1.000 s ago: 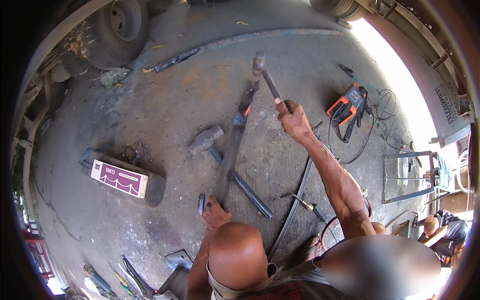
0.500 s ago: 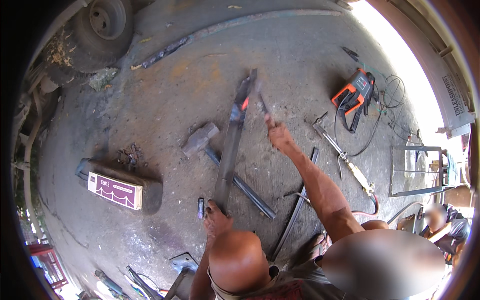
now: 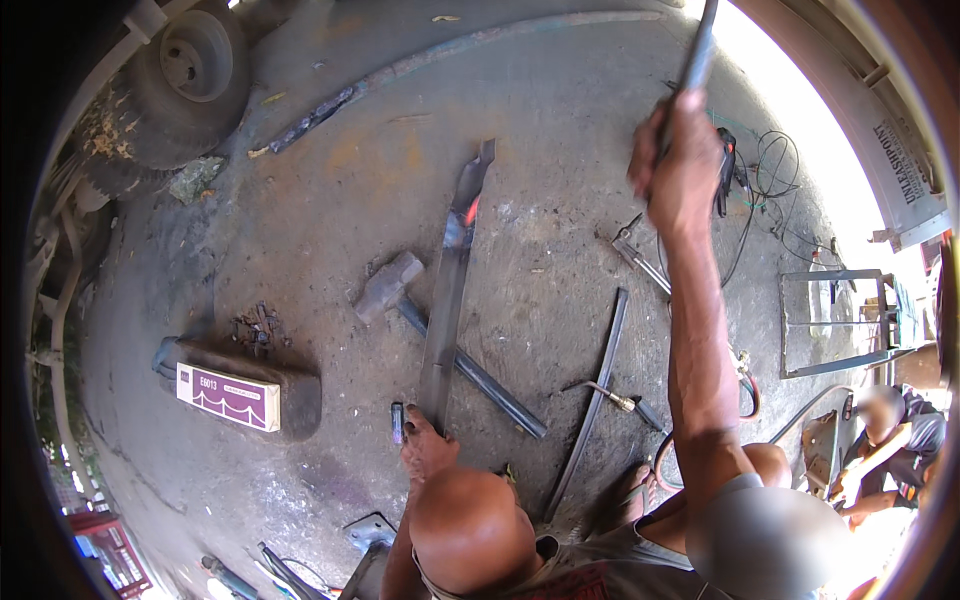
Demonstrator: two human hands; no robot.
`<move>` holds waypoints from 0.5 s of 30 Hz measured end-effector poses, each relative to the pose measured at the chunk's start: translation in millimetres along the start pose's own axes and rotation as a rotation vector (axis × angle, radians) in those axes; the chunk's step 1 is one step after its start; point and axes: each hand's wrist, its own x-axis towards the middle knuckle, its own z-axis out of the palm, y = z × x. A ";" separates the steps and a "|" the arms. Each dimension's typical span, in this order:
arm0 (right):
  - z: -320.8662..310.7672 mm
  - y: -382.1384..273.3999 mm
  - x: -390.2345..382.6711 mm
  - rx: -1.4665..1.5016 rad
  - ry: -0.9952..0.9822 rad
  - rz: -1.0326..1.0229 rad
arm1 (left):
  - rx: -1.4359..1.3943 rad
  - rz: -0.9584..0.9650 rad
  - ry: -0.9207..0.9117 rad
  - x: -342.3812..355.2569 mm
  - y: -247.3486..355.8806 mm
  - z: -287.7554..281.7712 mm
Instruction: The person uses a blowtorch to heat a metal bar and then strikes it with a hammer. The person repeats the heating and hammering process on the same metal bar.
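Observation:
My left hand (image 3: 428, 448) grips the near end of a long flat steel bar (image 3: 446, 320) lying on the concrete floor. Close to its bent, darkened far end, a spot on the bar glows orange-red. Raised at the upper right, my right hand (image 3: 682, 165) is closed round the shaft of a hammer (image 3: 699, 45); the hammer's head is out of the picture. Under the bar crosses the handle of a sledgehammer (image 3: 392, 285), whose block head rests to the left. A small dark cylinder (image 3: 397, 424) lies beside my left hand.
A purple-and-white box (image 3: 228, 396) sits on a dark block at left. To the right lie a narrow metal bar (image 3: 590, 400), a torch (image 3: 640, 255), cables (image 3: 770, 190) and a metal frame (image 3: 835, 275). Another person (image 3: 890, 445) sits at the far right; a wheel (image 3: 190, 60) stands upper left.
My right hand has swung up and to the right with the hammer, away from the bar's glowing end. My left hand keeps its hold on the bar. The view has shifted slightly.

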 end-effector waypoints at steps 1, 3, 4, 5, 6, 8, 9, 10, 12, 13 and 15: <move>7.2 -18.3 16.8 0.059 0.093 -0.135 | 0.010 0.005 -0.008 0.5 0.6 1.0; 28.8 -53.4 46.6 0.321 0.277 -0.245 | 0.035 0.023 -0.018 -2.4 1.5 -2.1; 35.2 -49.6 46.1 0.292 0.284 -0.300 | 0.044 0.030 -0.020 -2.6 1.8 -3.6; 42.1 -38.5 43.2 0.264 0.289 -0.355 | 0.039 0.018 -0.025 -2.2 2.4 -3.8; 50.1 -21.2 36.9 0.239 0.293 -0.409 | 0.035 0.005 -0.028 -2.1 2.6 -3.6; 74.8 59.8 -9.4 0.044 0.276 -0.340 | 0.032 -0.008 -0.024 -1.3 1.8 0.5; 74.8 112.6 -57.5 0.068 0.110 0.066 | 0.032 0.004 -0.019 0.5 4.7 6.8; 73.7 166.9 -105.2 -0.049 -0.154 0.598 | 0.039 0.021 -0.016 -0.8 5.4 7.4; 66.3 208.8 -140.2 -0.121 -0.392 1.005 | -0.047 0.021 0.000 -2.2 25.4 -21.1; 63.8 205.7 -139.5 -0.037 -0.353 1.071 | -0.078 -0.007 0.004 -7.8 18.3 -32.2; 42.1 190.7 -134.0 -0.076 -0.317 0.963 | -0.074 0.052 0.075 -1.2 9.8 -24.9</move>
